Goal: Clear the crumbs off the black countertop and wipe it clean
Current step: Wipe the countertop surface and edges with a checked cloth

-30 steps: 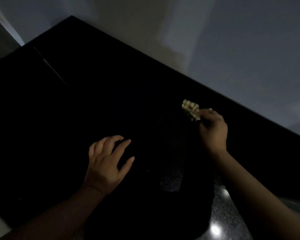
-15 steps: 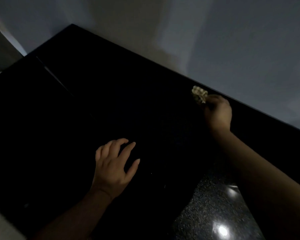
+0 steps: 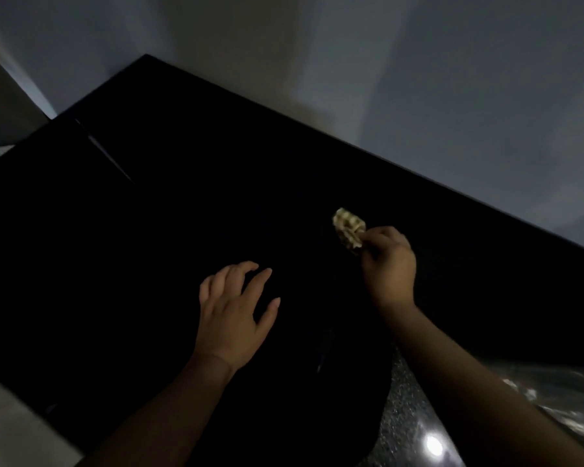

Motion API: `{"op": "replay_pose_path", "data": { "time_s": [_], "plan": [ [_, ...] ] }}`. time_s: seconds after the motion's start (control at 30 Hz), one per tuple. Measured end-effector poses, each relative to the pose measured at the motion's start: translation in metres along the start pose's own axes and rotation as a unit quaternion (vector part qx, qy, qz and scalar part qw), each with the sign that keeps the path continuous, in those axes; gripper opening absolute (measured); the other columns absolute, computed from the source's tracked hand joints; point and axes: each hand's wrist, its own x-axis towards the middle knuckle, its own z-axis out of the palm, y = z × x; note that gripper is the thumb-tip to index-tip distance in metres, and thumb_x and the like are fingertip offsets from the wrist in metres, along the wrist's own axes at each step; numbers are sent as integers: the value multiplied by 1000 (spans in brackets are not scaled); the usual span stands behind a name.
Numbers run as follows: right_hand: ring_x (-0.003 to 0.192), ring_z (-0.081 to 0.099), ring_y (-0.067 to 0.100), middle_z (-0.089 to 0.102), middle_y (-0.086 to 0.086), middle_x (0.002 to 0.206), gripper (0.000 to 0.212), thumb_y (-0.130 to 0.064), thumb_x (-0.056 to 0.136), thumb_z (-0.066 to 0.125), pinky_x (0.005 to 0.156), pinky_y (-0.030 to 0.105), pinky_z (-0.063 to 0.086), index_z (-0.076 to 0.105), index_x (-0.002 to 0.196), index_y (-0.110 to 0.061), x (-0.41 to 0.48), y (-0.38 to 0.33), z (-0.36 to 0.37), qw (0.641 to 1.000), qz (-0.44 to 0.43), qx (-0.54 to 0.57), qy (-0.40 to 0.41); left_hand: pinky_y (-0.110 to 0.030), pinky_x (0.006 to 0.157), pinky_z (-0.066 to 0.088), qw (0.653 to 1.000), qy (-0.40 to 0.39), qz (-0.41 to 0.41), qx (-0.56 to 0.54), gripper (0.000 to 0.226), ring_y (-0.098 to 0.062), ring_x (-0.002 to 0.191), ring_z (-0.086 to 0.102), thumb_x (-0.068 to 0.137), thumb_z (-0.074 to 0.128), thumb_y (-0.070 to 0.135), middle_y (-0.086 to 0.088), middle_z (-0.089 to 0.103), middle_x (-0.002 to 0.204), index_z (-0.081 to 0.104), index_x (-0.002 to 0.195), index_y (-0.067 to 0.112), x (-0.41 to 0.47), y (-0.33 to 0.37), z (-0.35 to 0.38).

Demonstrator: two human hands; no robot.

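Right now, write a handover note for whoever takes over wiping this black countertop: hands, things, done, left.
Left hand: open, fingers spread over the countertop, holding nothing.
Right hand: grips a crumpled pale cloth over the countertop's right half; contact unclear.
Done: cannot tell; the surface is too dark to judge.
Left: probably wipe the whole top, then check it in better light.
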Motion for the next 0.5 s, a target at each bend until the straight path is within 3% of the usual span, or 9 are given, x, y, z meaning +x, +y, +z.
{"op": "replay_pose_path", "data": {
  "time_s": [0.13, 0.23, 0.3, 0.37, 0.5],
  "plan": [
    [85, 46, 4, 56, -12, 93, 24, -2, 81, 66, 74, 2, 32, 73, 99, -16, -43, -10, 7, 999, -28, 17, -18, -42, 109, 23, 1000, -2, -3, 11, 49, -19, 125, 36, 90, 35, 52, 3, 44, 132, 51, 129, 27, 1, 1, -2],
    [87, 50, 3, 54, -18, 91, 25, -2, 80, 69, 77, 3, 36, 74, 97, -18, -47, -12, 3, 997, -19, 39, -56, -44, 107, 27, 1000, 6, 3, 12, 47, -20, 123, 39, 90, 38, 50, 1, 47, 130, 53, 127, 26, 1, 0, -3],
    [89, 55, 10, 56, -16, 92, 23, -2, 79, 70, 77, 10, 40, 74, 96, -18, -33, -10, -3, 999, -11, 40, -35, -43, 108, 26, 1000, 7, 6, 9, 44, -19, 123, 38, 91, 43, 49, 2, 46, 130, 53, 127, 26, 0, -2, -2],
    [93, 54, 11, 58, -13, 97, 22, -5, 81, 69, 78, 5, 34, 73, 98, -17, -23, -6, -6, 1000, 7, 24, 18, -43, 109, 23, 1000, 8, 5, -8, 43, -19, 124, 36, 91, 46, 47, 2, 46, 132, 52, 128, 26, 0, -1, -1],
    [102, 43, 1, 63, -7, 109, 27, -2, 85, 63, 86, -4, 26, 72, 108, -15, -46, -14, 12, 999, 38, 20, 24, -38, 111, 20, 998, -2, 11, -57, 44, -17, 128, 34, 90, 52, 42, 4, 44, 135, 53, 129, 23, 0, -3, -7]
  ]
}}
